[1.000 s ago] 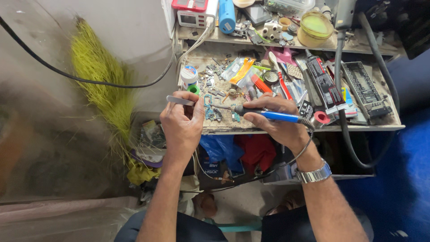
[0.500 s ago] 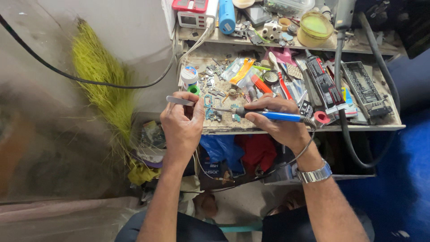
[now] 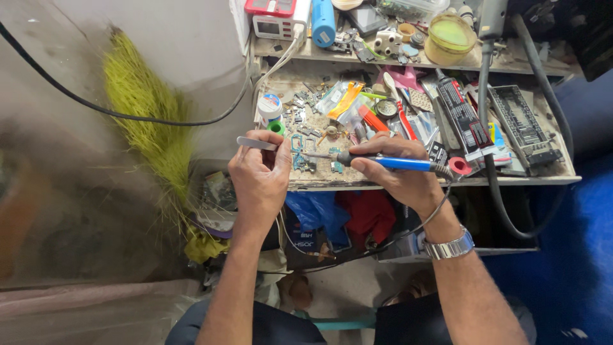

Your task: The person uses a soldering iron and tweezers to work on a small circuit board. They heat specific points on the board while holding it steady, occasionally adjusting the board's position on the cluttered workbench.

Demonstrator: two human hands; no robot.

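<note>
My left hand (image 3: 260,176) grips metal tweezers (image 3: 257,144), whose back end sticks out to the left above the knuckles. My right hand (image 3: 397,172) holds a blue-handled soldering iron (image 3: 383,161) like a pen, its metal tip pointing left toward a small green circuit board (image 3: 305,160) near the front edge of the cluttered wooden workbench (image 3: 447,182). The iron's cord loops down under my right wrist, which wears a metal watch (image 3: 450,247). The tweezers' tips are hidden behind my left fingers.
The bench carries small parts, packets, a black glue tube (image 3: 461,115), a spoon and a solder reel (image 3: 269,107). A shelf behind holds a red-and-white device (image 3: 273,18), a blue can (image 3: 323,22) and a yellow-green jar (image 3: 450,37). A yellow broom (image 3: 147,121) leans at left. Blue and red bags hang below.
</note>
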